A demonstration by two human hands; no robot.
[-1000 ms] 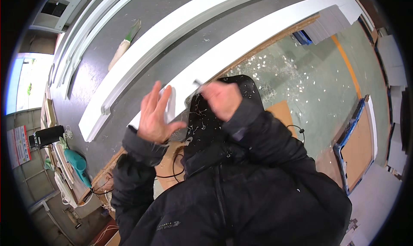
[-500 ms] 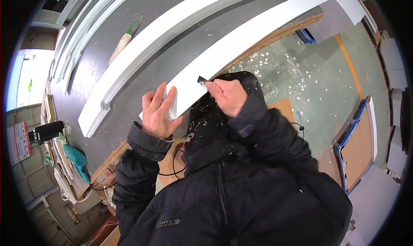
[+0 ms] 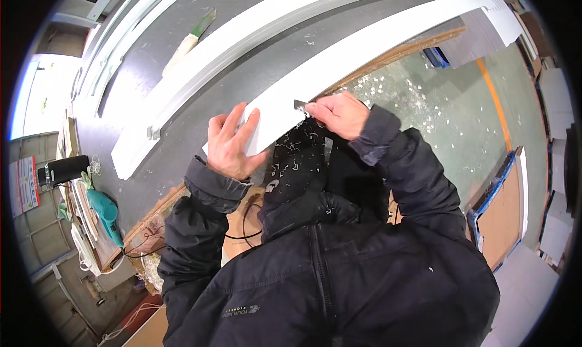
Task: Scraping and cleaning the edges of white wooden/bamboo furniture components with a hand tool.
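Note:
A long white board (image 3: 339,62) lies along the near edge of the dark workbench, its near end between my hands. My left hand (image 3: 233,144) rests on that end, with fingers spread over the top face and thumb toward its near edge. In my right hand (image 3: 345,116), closed with the thumb on top, is a small flat dark blade (image 3: 299,104). The blade meets the board's near edge, and white shavings gather under it. More curled shavings cling to my dark trousers (image 3: 297,153) below.
Beyond the board lies a second white moulded length (image 3: 212,59). Behind that is a green-bladed tool with a pale handle (image 3: 188,43). A teal power tool (image 3: 104,209) sits at left. White scraps litter the green floor (image 3: 418,98); a blue-edged panel (image 3: 500,204) leans right.
My right hand and the blade have moved a little right and away along the board's edge. My left hand keeps its place on the board's end. The whole view has shifted slightly.

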